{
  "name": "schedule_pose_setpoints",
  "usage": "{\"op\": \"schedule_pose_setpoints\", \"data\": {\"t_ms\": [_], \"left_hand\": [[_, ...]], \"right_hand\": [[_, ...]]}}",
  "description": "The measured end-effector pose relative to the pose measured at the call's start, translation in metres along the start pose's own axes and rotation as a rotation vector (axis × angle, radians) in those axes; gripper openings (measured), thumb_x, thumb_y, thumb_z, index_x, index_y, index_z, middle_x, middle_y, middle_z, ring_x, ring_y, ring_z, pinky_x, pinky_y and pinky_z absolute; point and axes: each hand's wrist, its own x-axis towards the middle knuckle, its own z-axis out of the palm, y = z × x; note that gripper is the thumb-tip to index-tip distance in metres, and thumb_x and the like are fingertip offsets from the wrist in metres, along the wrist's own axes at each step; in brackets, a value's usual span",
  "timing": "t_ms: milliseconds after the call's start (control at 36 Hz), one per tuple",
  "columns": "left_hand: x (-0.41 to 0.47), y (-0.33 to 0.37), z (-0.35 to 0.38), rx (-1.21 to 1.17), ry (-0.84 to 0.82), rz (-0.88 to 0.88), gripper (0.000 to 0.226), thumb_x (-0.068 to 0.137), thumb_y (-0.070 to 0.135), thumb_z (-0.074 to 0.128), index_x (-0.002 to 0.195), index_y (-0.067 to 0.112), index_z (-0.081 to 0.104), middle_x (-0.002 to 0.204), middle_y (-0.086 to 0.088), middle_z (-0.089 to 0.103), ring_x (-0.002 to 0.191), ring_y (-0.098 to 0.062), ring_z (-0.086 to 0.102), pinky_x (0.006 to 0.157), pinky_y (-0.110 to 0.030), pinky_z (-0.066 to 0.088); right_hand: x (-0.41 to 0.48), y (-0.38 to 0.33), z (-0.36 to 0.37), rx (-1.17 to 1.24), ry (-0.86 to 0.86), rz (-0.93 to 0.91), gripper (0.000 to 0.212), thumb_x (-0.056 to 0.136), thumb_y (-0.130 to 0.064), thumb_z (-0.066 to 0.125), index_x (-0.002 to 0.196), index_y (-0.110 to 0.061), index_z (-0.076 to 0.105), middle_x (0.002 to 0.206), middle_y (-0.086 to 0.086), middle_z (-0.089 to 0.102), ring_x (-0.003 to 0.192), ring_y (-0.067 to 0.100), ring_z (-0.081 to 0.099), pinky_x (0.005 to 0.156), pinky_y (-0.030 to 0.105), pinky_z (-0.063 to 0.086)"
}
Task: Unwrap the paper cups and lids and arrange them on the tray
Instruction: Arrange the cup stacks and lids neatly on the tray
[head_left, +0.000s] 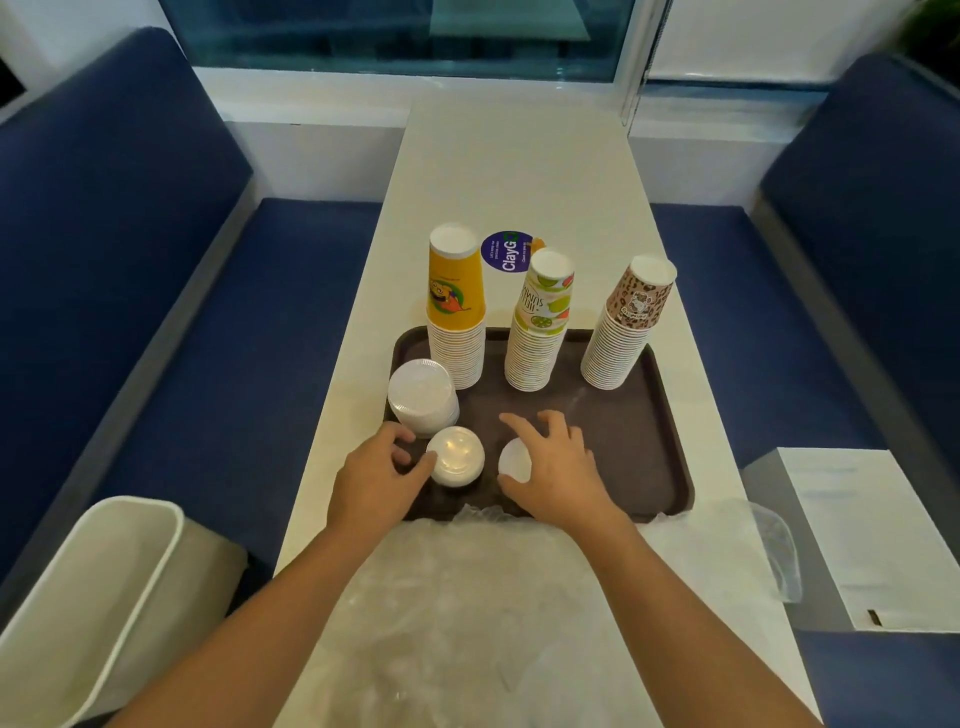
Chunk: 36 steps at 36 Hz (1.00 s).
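Note:
A dark brown tray (654, 415) lies on the white table. At its back stand three upside-down stacks of paper cups: yellow (456, 306), lime-patterned (540, 322) and leopard-patterned (628, 322). A tall stack of clear lids (421, 397) leans at the tray's left edge. A short stack of white lids (456, 456) sits at the front middle; my left hand (374, 478) is beside it with loosely curled fingers, the thumb tip touching its side. My right hand (558, 462) arches over another short lid stack (513, 460), thumb and fingers curled round it, hiding most of it.
Crumpled clear plastic wrap (467, 597) covers the table in front of the tray. A white bin (93, 597) stands at lower left and a white box (857, 535) at right. Blue benches (130, 260) flank the table. A purple sticker (506, 252) lies behind the cups.

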Motion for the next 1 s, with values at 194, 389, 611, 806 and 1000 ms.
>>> {"op": "schedule_pose_setpoints", "data": {"t_ms": [194,389,611,806,1000], "left_hand": [[-0.007,0.006,0.007,0.240,0.046,0.167,0.048,0.095,0.053,0.067,0.137,0.034,0.054,0.129,0.003,0.058,0.110,-0.022,0.065,0.095,-0.036,0.059],[-0.003,0.009,0.015,0.237,0.025,0.194,0.039,0.100,0.048,0.063,0.137,0.039,0.056,0.135,0.001,0.059,0.112,-0.022,0.064,0.094,-0.033,0.058],[-0.004,0.015,0.025,0.141,-0.039,0.220,0.032,0.099,0.040,0.067,0.131,0.037,0.061,0.129,0.004,0.064,0.109,-0.021,0.064,0.096,-0.037,0.059],[-0.004,0.022,0.032,0.081,-0.120,0.213,0.029,0.097,0.039,0.070,0.126,0.039,0.066,0.125,0.007,0.066,0.101,-0.018,0.066,0.095,-0.035,0.059],[-0.005,0.030,0.038,0.009,-0.217,0.230,0.028,0.097,0.032,0.072,0.124,0.039,0.069,0.116,0.008,0.070,0.088,-0.009,0.067,0.084,-0.024,0.056]], "right_hand": [[-0.008,0.014,0.011,0.143,0.100,-0.002,0.071,0.084,-0.054,0.072,0.145,-0.044,0.035,0.151,-0.005,0.032,0.136,0.028,0.036,0.109,0.053,0.044],[-0.014,0.028,0.022,0.201,0.149,-0.001,0.033,0.093,-0.032,0.073,0.124,-0.031,0.060,0.138,-0.004,0.040,0.127,0.023,0.045,0.098,0.031,0.050],[-0.008,0.036,0.018,0.300,0.213,0.096,0.028,0.096,-0.031,0.072,0.124,-0.026,0.068,0.139,0.000,0.046,0.125,0.024,0.050,0.107,0.039,0.051],[0.008,0.044,0.017,0.356,0.275,0.154,0.033,0.099,-0.029,0.068,0.131,-0.022,0.069,0.145,0.002,0.044,0.129,0.024,0.050,0.111,0.038,0.046],[0.028,0.040,0.017,0.286,0.240,0.038,0.034,0.104,-0.028,0.060,0.137,-0.022,0.066,0.143,0.006,0.042,0.129,0.028,0.046,0.110,0.039,0.045]]}}
